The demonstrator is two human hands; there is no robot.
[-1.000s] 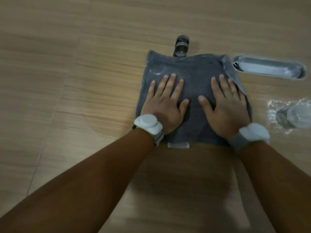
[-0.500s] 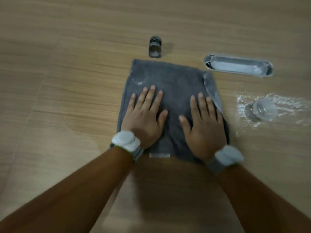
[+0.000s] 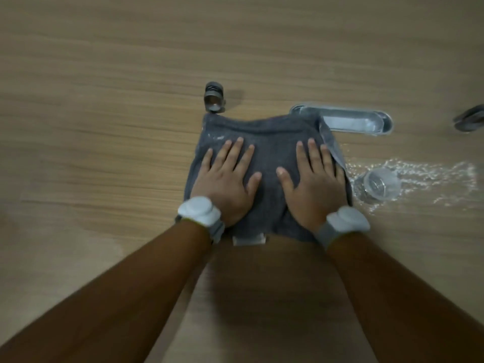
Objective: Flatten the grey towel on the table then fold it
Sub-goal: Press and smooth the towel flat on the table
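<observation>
The grey towel [image 3: 269, 150] lies folded into a rough square on the wooden table [image 3: 104, 127], with a white label sticking out at its near edge. My left hand [image 3: 226, 179] presses flat on the towel's left half, fingers straight and spread. My right hand [image 3: 313, 182] presses flat on its right half in the same way. The towel's far right corner is turned up and lies against a metal tray.
A small dark metal cylinder [image 3: 214, 101] lies just beyond the towel's far left corner. A long metal tray [image 3: 366, 123] sits at the far right. A clear glass [image 3: 379, 183] lies in spilled water right of the towel. A dark object [image 3: 470, 120] shows at the right edge.
Both hands stay flat on the towel throughout. The view has shifted, and the towel now reaches up to the cylinder and overlaps the tray's left end.
</observation>
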